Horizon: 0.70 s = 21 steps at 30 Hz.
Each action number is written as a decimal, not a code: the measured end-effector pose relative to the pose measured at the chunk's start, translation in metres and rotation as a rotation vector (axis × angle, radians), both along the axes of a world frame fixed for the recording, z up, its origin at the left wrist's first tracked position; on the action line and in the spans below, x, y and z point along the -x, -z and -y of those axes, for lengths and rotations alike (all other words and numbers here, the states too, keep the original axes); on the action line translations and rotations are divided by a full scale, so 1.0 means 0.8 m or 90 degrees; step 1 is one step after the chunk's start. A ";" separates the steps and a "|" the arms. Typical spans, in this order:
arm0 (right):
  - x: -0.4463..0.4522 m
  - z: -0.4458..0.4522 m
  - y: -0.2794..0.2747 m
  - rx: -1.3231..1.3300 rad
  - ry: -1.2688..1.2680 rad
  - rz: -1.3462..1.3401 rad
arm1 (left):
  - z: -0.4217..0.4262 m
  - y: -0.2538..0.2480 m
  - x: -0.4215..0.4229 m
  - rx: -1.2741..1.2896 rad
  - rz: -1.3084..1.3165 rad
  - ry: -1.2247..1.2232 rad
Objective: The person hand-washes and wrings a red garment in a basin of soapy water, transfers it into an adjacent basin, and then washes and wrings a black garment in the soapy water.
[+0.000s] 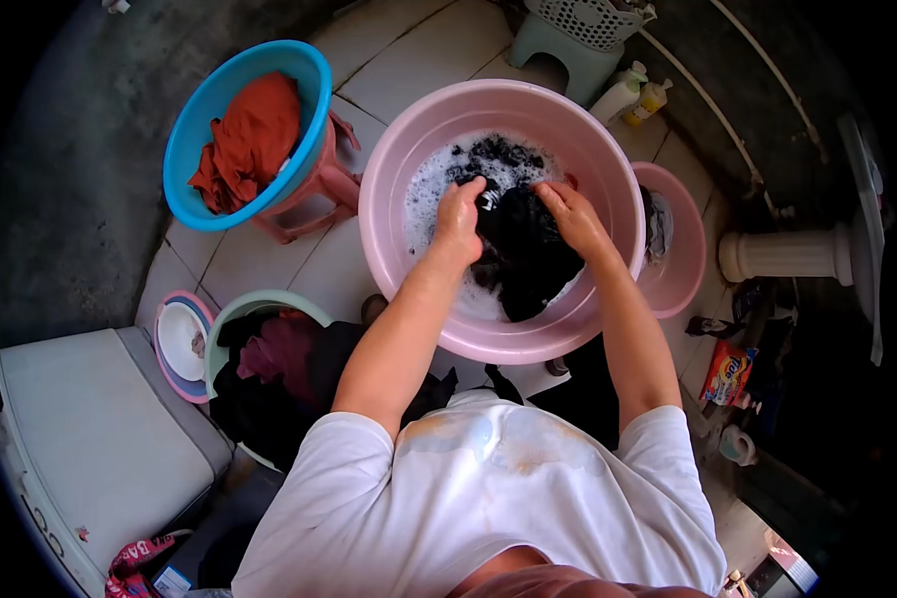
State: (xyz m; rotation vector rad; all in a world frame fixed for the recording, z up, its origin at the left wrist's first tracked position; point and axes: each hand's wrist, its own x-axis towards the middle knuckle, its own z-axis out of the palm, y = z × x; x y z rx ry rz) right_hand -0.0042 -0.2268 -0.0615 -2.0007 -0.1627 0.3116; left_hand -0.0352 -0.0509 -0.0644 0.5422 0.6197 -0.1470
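A large pink basin (pixel 394 254) stands on the floor in front of me, with foamy water (pixel 426 204) in it. Bunched black cloth (pixel 530 254), apparently a garment with a small white mark, is lifted partly out of the suds. My left hand (pixel 459 221) is closed on its left side, most of the fingers hidden behind the fabric. On the upper right edge, my right hand (pixel 574 215) pinches the same cloth between thumb and fingers. More dark fabric (pixel 503 151) lies in the foam beyond both hands.
A blue basin (pixel 184 149) with orange-red cloth (pixel 254 135) rests on a red stool (pixel 324 184). Dark clothes fill a pale green tub (pixel 231 311) at lower left. A smaller pink basin (pixel 690 244), bottles (pixel 620 95) and a pedestal (pixel 782 257) are on the right.
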 end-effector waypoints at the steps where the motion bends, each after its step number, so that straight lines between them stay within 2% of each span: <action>1: 0.002 0.009 -0.016 0.000 0.003 0.002 | -0.007 0.002 -0.006 -0.061 0.018 -0.035; 3: 0.009 0.031 -0.047 0.057 -0.059 -0.068 | -0.027 0.017 -0.014 -0.035 -0.006 -0.022; 5: 0.007 0.044 -0.067 -0.102 -0.009 -0.099 | -0.035 0.002 -0.013 -0.138 -0.025 0.014; 6: 0.005 0.046 -0.081 -0.145 -0.006 -0.093 | -0.037 0.001 -0.011 -0.245 -0.016 0.061; 7: 0.002 0.048 -0.094 -0.189 -0.003 -0.087 | -0.041 -0.006 -0.011 -0.246 -0.014 0.063; 9: 0.002 0.041 -0.123 -0.118 -0.018 0.029 | -0.050 -0.021 -0.014 -0.743 -0.123 0.421; 10: 0.002 0.037 -0.133 -0.116 -0.026 0.045 | -0.053 -0.009 -0.018 -1.062 -0.104 0.473; 11: 0.001 0.034 -0.142 -0.113 -0.034 0.062 | -0.053 -0.006 -0.016 -1.064 -0.101 0.472; 13: 0.002 0.025 -0.159 -0.132 -0.062 0.078 | -0.049 -0.039 -0.006 -1.188 0.089 0.358; 14: 0.002 0.020 -0.165 -0.150 -0.090 0.091 | -0.046 -0.053 -0.006 -1.189 0.090 0.357; 16: 0.003 0.008 -0.177 -0.172 -0.101 0.106 | -0.041 -0.072 -0.005 -0.386 0.337 0.349; 17: 0.003 0.004 -0.180 -0.193 -0.112 0.121 | -0.042 -0.072 -0.006 -0.388 0.339 0.349; 19: 0.000 0.003 -0.172 -0.208 -0.109 0.116 | -0.043 -0.069 -0.007 -0.269 0.316 0.311; 20: -0.002 0.005 -0.163 -0.231 -0.067 0.081 | -0.045 -0.066 -0.008 -0.268 0.319 0.312; 21: -0.004 0.008 -0.152 -0.255 -0.026 0.045 | -0.048 -0.064 -0.008 -0.334 0.350 0.302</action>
